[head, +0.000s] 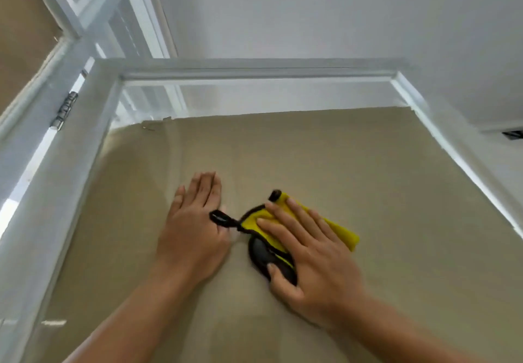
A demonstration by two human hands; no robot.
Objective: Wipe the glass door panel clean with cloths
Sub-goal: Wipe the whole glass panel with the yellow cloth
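The glass door panel [368, 193], backed by tan paper, fills the lower middle of the view inside a white frame [254, 72]. My right hand [308, 252] presses a yellow cloth with black edging [336, 229] flat against the glass, fingers spread over it and thumb on its dark underside. A black loop of the cloth [219, 218] sticks out to the left. My left hand [192, 227] lies flat on the glass beside the cloth, fingers straight and together, its edge touching that loop.
A metal hinge [66, 110] sits on the white frame at the left, where the door meets the jamb. The tan paper's top edge [283, 112] leaves a clear strip of glass above. A dark vent [512, 134] shows at the far right wall.
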